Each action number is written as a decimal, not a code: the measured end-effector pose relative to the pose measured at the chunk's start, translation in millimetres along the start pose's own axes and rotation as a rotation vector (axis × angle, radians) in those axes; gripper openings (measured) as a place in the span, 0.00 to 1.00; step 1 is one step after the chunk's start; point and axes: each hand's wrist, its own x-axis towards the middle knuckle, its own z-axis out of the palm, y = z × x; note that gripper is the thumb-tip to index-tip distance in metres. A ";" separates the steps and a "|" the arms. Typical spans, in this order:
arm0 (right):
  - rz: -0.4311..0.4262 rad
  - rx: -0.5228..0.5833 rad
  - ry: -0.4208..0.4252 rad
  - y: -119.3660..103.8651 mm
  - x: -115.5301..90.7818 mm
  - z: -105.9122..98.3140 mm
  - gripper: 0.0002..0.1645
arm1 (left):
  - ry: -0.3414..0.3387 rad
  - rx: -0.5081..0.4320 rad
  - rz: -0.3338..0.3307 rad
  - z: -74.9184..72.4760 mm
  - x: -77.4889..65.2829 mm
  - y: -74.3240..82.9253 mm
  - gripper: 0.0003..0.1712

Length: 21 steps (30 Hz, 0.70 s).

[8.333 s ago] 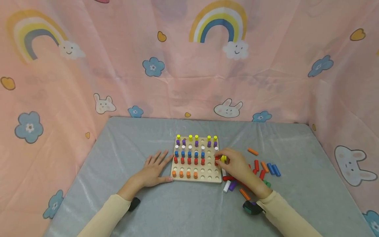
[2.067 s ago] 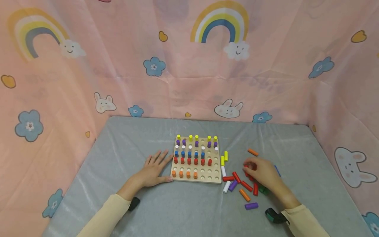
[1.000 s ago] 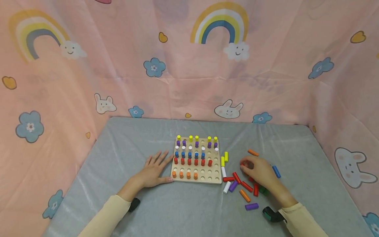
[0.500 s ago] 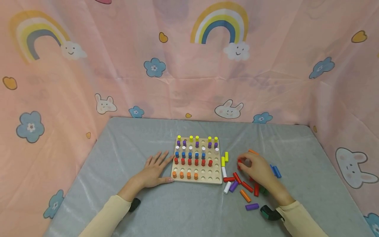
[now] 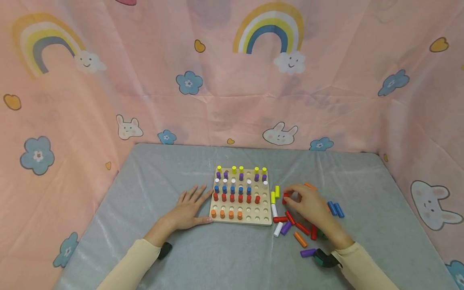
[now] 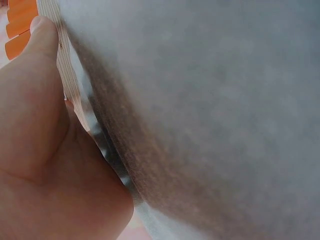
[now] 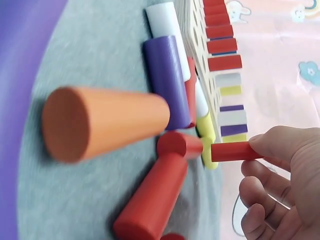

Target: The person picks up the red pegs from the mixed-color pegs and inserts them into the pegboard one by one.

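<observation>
My R hand (image 5: 308,204) pinches a red peg (image 5: 285,198) btwn thumb and fingertips, held just R of the wooden pegboard (image 5: 252,214) and beside two loose yellow pegs (image 5: 277,191); per R-wrist view, it is approx. parallel to the board's standing pegs. My L hand (image 5: 185,210) lies flat w/ fingers spread on the gray table cover (image 5: 163,169), thumb against the board's near L corner. Board rows, far to near: yellow, purple, white, blue and red pegs, then four orange pegs (image 5: 230,214) in the nearest row. Loose on the cover, R of board: white pegs (image 5: 278,229), more red pegs (image 5: 302,228), purple pegs (image 5: 307,253), orange pegs (image 5: 300,239), two blue pegs (image 5: 338,210). A green piece (image 5: 321,235), prob. also a peg, is mostly hidden by my R forearm. Behind: pink backdrop (image 5: 224,112) w/ rainbows.
</observation>
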 end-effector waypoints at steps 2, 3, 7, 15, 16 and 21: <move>-0.017 0.003 0.007 -3.5 1.2 1.5 0.11 | -0.010 0.007 -0.007 -0.7 -0.2 0.5 0.54; -0.026 0.002 0.012 -5.3 1.8 2.4 0.11 | -0.011 0.005 -0.008 -0.8 -0.3 0.7 0.54; -0.031 -0.002 0.003 -12.2 4.4 5.7 0.12 | 0.001 -0.013 0.005 -0.8 -1.1 0.7 0.54; -0.045 0.034 -0.025 -23.7 10.5 7.3 0.13 | 0.005 -0.035 0.013 4.3 1.6 -5.3 0.55; -0.053 0.039 -0.026 -24.9 11.3 7.5 0.13 | 0.001 -0.034 0.010 5.2 2.1 -6.2 0.56; -0.079 0.056 -0.034 -27.6 14.0 11.4 0.11 | -0.006 -0.028 -0.002 7.3 3.8 -7.9 0.56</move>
